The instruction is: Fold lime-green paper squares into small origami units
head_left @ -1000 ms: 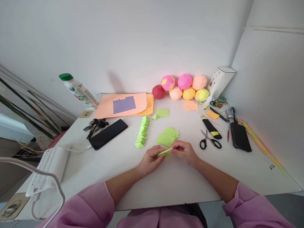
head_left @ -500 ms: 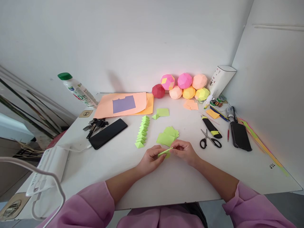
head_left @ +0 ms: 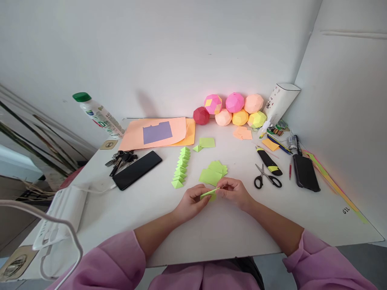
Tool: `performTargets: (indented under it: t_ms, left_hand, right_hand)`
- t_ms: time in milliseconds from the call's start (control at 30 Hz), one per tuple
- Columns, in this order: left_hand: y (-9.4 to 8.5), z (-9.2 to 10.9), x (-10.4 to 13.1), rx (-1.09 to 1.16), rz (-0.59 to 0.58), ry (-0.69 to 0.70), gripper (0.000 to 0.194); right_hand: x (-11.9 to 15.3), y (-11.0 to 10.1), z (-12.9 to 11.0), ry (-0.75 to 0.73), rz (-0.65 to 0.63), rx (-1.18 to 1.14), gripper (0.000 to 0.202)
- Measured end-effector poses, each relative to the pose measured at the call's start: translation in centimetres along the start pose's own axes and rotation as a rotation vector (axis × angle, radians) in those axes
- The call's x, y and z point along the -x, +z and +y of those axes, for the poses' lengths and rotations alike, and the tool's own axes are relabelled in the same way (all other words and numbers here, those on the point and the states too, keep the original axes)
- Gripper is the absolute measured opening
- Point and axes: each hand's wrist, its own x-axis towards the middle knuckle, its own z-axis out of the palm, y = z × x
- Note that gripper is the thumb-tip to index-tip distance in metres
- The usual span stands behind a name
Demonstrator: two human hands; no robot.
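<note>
Between both hands is a small folded piece of green paper (head_left: 209, 193), held just above the table. My left hand (head_left: 193, 200) pinches its left end, and my right hand (head_left: 235, 193) pinches the right end between thumb and fingers. Right behind them lies a loose pile of green paper pieces (head_left: 211, 175). To the left stands a row of several folded green paper units (head_left: 180, 167), nested one behind another. Farther back, a single folded unit (head_left: 197, 148) touches a flat green paper piece (head_left: 207, 142).
Scissors (head_left: 263, 176) and a utility knife (head_left: 269, 162) lie to the right, with a black phone (head_left: 306, 173) beyond. Several faceted paper balls (head_left: 235, 103) are stacked against the wall. At left are a dark phone (head_left: 138, 170), keys (head_left: 122, 159), a bottle (head_left: 99, 116) and a power strip (head_left: 62, 217).
</note>
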Motion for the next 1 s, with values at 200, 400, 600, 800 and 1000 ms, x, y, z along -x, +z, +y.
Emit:
performTargets:
  t_ms: [200,400,600,800,1000]
  left_hand:
    - [-0.02,-0.07,0.07,0.011,-0.002,-0.007,0.018]
    - [0.02,0.35,0.02,0.048,0.014,-0.04,0.021]
    - [-0.06,0.35,-0.04,0.037,0.015,-0.054,0.023]
    - [0.14,0.07,-0.08,0.109,0.049,-0.062,0.022]
    - [0.07,-0.38,-0.14,0.119,0.065,-0.086,0.021]
  right_hand:
    - [0.06,0.19,-0.1,-0.05,0.017,0.025,0.016]
    - [0.32,0.19,-0.66,-0.069,0.02,0.148,0.018]
    - [0.77,0.5,-0.81,-0.182,0.015,0.316,0.02]
    - [0.75,0.87,-0.65,-0.082,-0.006,0.328,0.019]
    - [0.69,0.71,-0.44,-0.053,-0.007,0.307,0.02]
